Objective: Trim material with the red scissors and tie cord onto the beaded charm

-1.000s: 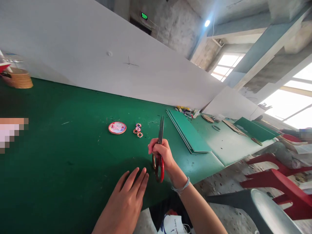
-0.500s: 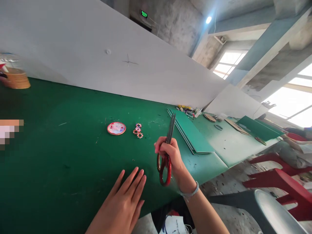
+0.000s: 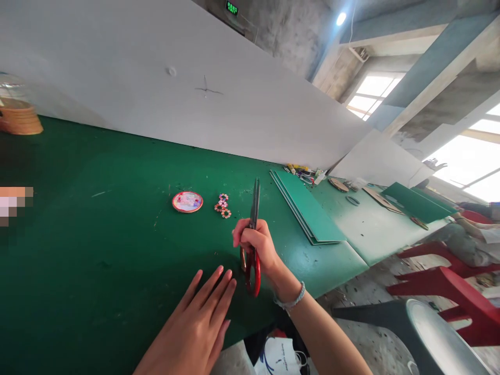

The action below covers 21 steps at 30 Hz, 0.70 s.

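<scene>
With the scissors (image 3: 255, 205) as the middle of the clock and 12 pointing away from the person, the big green table (image 3: 117, 250) is spreading all around. A white wall board (image 3: 128, 78) is standing along its far side, from about 10 to 1. Some thin green boards (image 3: 308, 208) are lying stacked at 2. The left hand (image 3: 197, 317) is lying palm down between 7 and 8, fingers straight and a little apart, holding nothing. The right hand (image 3: 255, 245) is curling its fingers and thumb around the scissors. Their blades are sitting together, pointing at 12, and the red handles are hanging toward 6. A round picture disc (image 3: 188, 202) is lying at 10. Small flower rings (image 3: 223, 204) are sitting nearer, between 10 and 11.

For careful holding, I'm thinking a snug grip is helping, with the tips facing away and the handles not bumping the left fingertips just beside them.

The table's near edge is running from 4 to 6. The stacked boards are limiting wide swings toward 2. The gap between rings and boards is giving the blades room, and a wider stretch is reaching toward 9.
</scene>
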Tool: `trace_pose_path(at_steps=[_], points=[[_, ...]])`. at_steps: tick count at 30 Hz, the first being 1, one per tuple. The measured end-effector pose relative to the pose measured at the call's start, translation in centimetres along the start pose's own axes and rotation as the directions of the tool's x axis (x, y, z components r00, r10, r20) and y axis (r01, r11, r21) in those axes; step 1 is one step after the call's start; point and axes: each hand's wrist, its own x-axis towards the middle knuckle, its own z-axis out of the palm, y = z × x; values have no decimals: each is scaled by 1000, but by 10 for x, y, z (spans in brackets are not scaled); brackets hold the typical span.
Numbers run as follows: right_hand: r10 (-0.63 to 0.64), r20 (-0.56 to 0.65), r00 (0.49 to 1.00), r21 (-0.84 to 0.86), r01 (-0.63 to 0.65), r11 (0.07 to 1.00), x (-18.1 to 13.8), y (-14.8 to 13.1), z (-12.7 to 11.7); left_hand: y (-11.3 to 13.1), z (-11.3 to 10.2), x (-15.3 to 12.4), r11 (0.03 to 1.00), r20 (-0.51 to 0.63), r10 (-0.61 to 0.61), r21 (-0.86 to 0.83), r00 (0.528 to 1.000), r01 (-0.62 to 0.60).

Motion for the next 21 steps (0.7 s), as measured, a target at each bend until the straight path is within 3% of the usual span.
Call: trace_pose_path(at_steps=[8, 14, 17, 21], points=[[-24, -60, 998, 55, 27, 998, -1, -1, -8, -7, -12, -11, 1000, 18, 9, 7, 1000, -9], [-139, -106, 985, 45, 145, 988, -4, -30, -17, -5, -11, -9, 1000, 33, 0, 30, 999, -1], [-116, -53, 992, 20, 117, 993, -4, -29, -8, -5, -9, -9, 1000, 32, 12, 25, 999, -13], [-15, -12, 1000, 34, 16, 999, -1, -6, 3, -5, -11, -8, 1000, 17, 16, 14, 1000, -16]])
